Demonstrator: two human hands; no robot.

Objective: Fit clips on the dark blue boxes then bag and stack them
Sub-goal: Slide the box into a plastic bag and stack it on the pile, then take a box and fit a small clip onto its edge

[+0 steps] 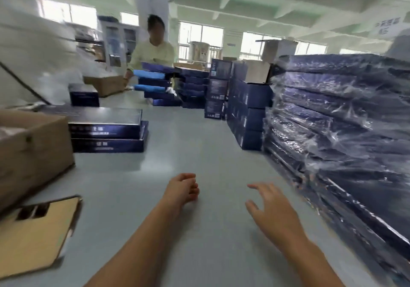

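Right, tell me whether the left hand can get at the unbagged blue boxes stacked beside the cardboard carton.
Probably yes. The left hand holds nothing, and bare table lies between it and the stack of unbagged blue boxes. The cardboard carton sits left of that path.

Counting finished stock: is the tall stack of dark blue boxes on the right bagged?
Bagged: crinkled, glossy clear plastic wraps each dark blue box in the tall stack.
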